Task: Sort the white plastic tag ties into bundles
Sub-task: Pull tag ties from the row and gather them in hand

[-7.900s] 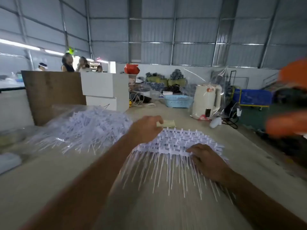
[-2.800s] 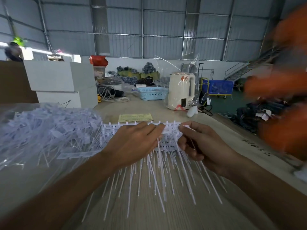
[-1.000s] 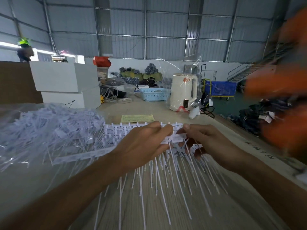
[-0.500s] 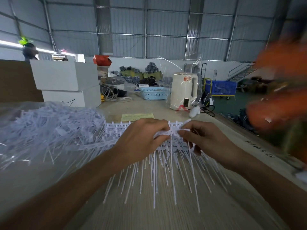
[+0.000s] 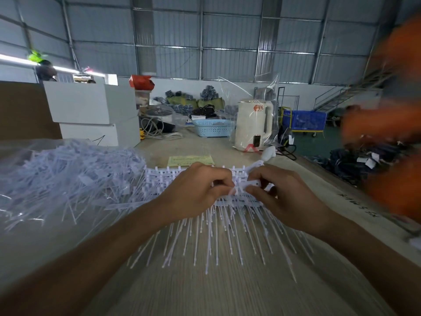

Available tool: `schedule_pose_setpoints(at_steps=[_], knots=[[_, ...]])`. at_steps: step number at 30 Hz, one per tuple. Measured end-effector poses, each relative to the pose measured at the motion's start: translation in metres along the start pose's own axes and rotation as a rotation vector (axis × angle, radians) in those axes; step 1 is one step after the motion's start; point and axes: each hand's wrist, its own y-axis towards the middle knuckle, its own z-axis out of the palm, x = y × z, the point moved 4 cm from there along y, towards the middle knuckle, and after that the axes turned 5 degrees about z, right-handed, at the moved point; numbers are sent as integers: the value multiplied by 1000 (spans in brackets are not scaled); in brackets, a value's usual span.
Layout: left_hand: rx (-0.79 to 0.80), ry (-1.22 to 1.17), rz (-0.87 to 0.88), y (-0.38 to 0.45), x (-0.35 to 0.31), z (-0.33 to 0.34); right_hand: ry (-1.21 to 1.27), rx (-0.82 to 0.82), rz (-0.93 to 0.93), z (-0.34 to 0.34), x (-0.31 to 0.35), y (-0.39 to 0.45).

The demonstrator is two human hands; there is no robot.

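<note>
At frame centre I see my left hand (image 5: 200,190) and right hand (image 5: 280,197) both pinching the head end of the ties (image 5: 218,226), which fan out toward the bottom over the table (image 5: 205,293). A loose pile (image 5: 68,174) of ties sits at left; a kettle (image 5: 254,124) stands at upper centre-right.

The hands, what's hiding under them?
Rows of white tag ties fan out on the table under the left hand and right hand. Ties directly beneath stay covered.
</note>
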Motion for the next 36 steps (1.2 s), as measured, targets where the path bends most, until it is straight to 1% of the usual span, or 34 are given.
schedule_pose_setpoints(at_steps=[2,4,6,9,10,11,13,15,16,18,20,25,28,33,34,36], knots=[[18,-111,-49,0,3,1,-60,15,-67,1,4,0],[-4,-150,-61,0,4,0,-19,7,-58,2,2,0],[-57,-145,-50,0,4,-3,149,-19,76,3,-6,-1],[-101,-42,11,0,0,-5,464,-26,350,7,-20,-1],[-108,1,26,-1,-1,-5,524,-19,405,8,-22,-1],[-120,32,37,-1,-3,-5,518,-4,414,7,-24,-1],[-145,71,65,-1,-4,-7,418,43,385,5,-25,-1],[-128,164,112,-3,-7,-7,339,79,368,5,-24,0],[-98,238,145,-4,-9,-6,269,80,348,4,-22,0],[-29,360,203,-6,-11,0,34,60,251,4,-19,1],[3,389,214,-7,-10,3,-121,19,158,4,-14,1],[23,369,186,-6,-9,2,-231,-13,19,2,-1,-1],[35,350,151,-4,-9,1,-290,-12,-2,0,4,-2],[90,368,120,-2,-9,0,-467,9,-25,2,13,-3],[117,393,119,-3,-7,0,-521,36,-21,3,13,-2],[235,479,108,-7,-2,6,-613,64,-3,0,7,0]])
